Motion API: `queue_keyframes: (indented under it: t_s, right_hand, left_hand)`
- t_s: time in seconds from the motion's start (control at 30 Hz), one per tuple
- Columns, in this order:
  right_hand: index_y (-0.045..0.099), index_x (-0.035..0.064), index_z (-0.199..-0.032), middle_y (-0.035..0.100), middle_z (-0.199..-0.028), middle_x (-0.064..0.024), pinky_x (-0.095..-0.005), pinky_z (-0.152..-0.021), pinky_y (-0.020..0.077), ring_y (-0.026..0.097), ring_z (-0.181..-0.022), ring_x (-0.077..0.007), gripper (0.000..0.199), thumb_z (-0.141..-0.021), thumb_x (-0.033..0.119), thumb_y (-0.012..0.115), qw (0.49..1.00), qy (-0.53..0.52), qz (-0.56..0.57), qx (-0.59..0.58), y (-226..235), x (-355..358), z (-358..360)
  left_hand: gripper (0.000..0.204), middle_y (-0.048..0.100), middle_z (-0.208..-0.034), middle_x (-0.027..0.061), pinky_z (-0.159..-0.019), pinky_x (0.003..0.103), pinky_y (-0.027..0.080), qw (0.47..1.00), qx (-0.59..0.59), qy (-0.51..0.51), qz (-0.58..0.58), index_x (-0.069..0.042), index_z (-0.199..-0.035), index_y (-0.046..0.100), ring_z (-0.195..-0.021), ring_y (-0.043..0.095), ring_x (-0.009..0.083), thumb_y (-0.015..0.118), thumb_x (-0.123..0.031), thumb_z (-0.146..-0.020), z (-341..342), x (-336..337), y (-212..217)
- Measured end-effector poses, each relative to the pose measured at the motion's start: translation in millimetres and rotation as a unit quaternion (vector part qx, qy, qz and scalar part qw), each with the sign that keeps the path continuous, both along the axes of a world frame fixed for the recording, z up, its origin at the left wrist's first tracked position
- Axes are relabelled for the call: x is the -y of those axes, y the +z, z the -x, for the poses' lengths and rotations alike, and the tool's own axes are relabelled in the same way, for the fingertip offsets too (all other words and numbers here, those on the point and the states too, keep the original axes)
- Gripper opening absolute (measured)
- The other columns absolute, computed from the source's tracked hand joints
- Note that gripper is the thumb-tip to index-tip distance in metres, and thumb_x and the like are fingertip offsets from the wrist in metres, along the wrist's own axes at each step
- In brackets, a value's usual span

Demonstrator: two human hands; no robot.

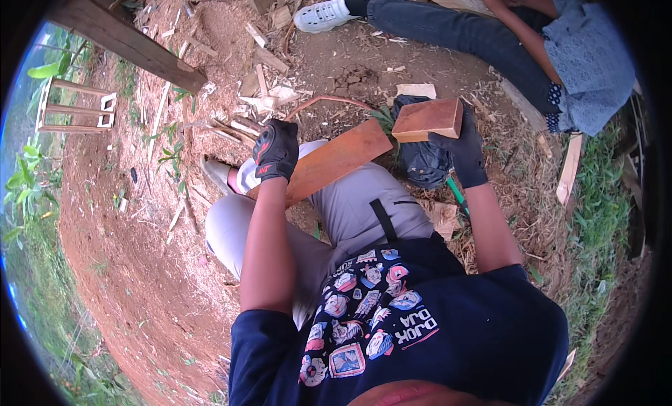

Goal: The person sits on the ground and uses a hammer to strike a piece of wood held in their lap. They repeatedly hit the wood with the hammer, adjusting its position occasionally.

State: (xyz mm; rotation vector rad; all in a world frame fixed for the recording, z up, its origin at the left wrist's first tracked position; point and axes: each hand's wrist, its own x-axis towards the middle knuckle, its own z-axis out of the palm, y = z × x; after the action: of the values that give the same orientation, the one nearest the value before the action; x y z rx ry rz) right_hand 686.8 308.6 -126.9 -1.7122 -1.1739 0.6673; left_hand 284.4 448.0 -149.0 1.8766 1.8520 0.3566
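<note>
In a dark glove, my right hand (462, 150) grips a rectangular wooden block (428, 120) with a reddish-brown top and paler side, held up off the ground. My left hand (275, 150), in a black glove with red marks, is closed in a fist beside a long reddish-brown board (343, 157). What its fingers hold, if anything, is hidden. The board lies slanted across my legs in grey trousers (374, 199), partly covered by my left wrist. Beneath the block, a crumpled black plastic bag (425, 164) rests on the ground.
Wood offcuts (269, 98) and shavings litter the reddish soil. A curved reddish strip (329, 100) lies beyond the board. Another person's outstretched leg (448, 31) is at the far right. A wooden post (126, 42) slants in at far left, near a small wooden frame (75, 108).
</note>
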Motion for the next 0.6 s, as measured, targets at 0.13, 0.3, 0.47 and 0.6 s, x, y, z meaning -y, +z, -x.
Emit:
queue_keyframes:
  t_s: [0.13, 0.3, 0.47, 0.6]
  right_hand:
    - [0.044, 0.0041, -0.162, 0.064, -0.150, -0.0167, -0.0429, -0.112, 0.0544, 0.064, -0.138, -0.0304, 0.112, -0.070, 0.027, 0.103, 0.997, 0.021, 0.067, 0.036, -3, 55, -17]
    - [0.044, 0.0040, -0.162, 0.060, -0.155, -0.0224, -0.0473, -0.120, 0.0477, 0.059, -0.145, -0.0381, 0.113, -0.070, 0.038, 0.101, 0.971, 0.134, 0.141, 0.138, -33, 80, 3]
    - [0.047, 0.0046, -0.160, 0.058, -0.155, -0.0250, -0.0483, -0.121, 0.0456, 0.057, -0.144, -0.0422, 0.104, -0.076, 0.041, 0.095, 0.954, 0.200, 0.115, 0.191, -91, 53, 25]
    - [0.050, 0.0011, -0.158, 0.061, -0.150, -0.0282, -0.0486, -0.118, 0.0482, 0.060, -0.139, -0.0447, 0.101, -0.079, 0.049, 0.090, 0.956, 0.150, 0.097, 0.232, -95, 54, 36]
  left_hand:
    - [0.039, 0.077, -0.112, 0.0268, -0.091, 0.058, 0.058, 0.993, -0.099, -0.034, 0.058, -0.003, -0.107, 0.079, -0.106, 0.075, 0.0475, 0.058, -0.035, -0.099, 0, 18, -47]
    - [0.038, 0.077, -0.110, 0.0281, -0.087, 0.059, 0.057, 0.996, -0.087, -0.014, 0.004, -0.002, -0.101, 0.078, -0.104, 0.074, 0.0492, 0.056, -0.034, -0.101, -29, 37, -73]
    - [0.033, 0.076, -0.106, 0.0281, -0.089, 0.060, 0.055, 0.998, -0.029, -0.018, -0.049, -0.005, -0.105, 0.070, -0.105, 0.073, 0.0492, 0.051, -0.031, -0.104, -25, 42, -77]
    - [0.028, 0.076, -0.106, 0.0276, -0.089, 0.060, 0.055, 0.992, -0.016, -0.055, -0.112, -0.006, -0.112, 0.067, -0.105, 0.073, 0.0489, 0.053, -0.029, -0.105, -32, 48, -72]
